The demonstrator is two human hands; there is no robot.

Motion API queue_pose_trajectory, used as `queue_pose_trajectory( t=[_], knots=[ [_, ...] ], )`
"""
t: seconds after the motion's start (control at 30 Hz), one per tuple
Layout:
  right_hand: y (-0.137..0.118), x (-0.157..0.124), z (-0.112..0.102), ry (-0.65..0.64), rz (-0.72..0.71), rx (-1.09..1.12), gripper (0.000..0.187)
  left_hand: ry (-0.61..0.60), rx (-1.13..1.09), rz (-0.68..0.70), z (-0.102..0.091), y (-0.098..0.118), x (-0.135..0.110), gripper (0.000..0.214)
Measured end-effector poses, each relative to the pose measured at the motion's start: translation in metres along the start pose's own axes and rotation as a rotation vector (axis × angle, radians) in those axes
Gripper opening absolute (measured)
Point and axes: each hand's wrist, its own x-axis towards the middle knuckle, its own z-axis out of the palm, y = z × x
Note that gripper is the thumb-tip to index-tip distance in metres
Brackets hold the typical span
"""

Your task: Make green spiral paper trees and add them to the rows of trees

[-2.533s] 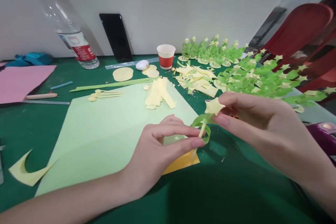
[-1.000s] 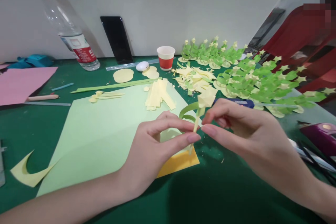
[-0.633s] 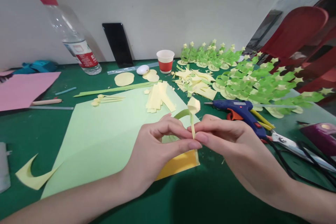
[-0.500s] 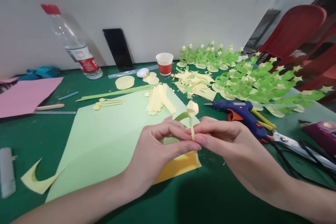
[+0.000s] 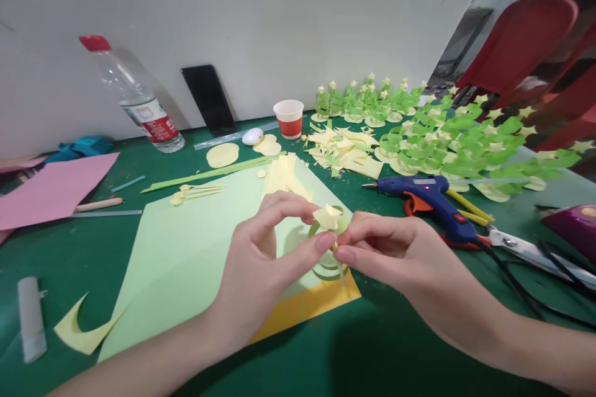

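Note:
A pale yellow paper star [image 5: 327, 217] sits on top of a thin paper stem, with a light green paper strip [image 5: 326, 273] curling around and below it. My left hand [image 5: 261, 254] has its thumb and forefinger closed at the star's near left side. Lower down, my right hand [image 5: 395, 254] pinches the stem just under the star. The fingertips partly hide the stem. Beneath both hands lie a light green sheet [image 5: 186, 267] and an orange-yellow sheet [image 5: 302, 310].
A blue glue gun [image 5: 419, 189] and scissors [image 5: 526, 248] lie right. Behind them stand several green paper plants with stars [image 5: 447, 142]. Yellow scraps [image 5: 344, 149], a paper cup [image 5: 288, 119], a phone [image 5: 208, 99] and a bottle [image 5: 149, 111] line the back. Star stems [image 5: 200, 191] lie left.
My left fingers have moved up from the stem to the star. The star has turned and sits lower, its points now facing me. My right hand still pinches the stem.

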Motion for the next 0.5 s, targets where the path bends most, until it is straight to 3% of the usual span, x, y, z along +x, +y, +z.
queue_pose_trajectory(
  t=[0.5],
  knots=[
    [0.0015, 0.0008, 0.0022, 0.007, 0.011, -0.058, 0.013, -0.003, -0.003, 0.011, 0.0011, 0.0007, -0.0001, 0.022]
  ],
)
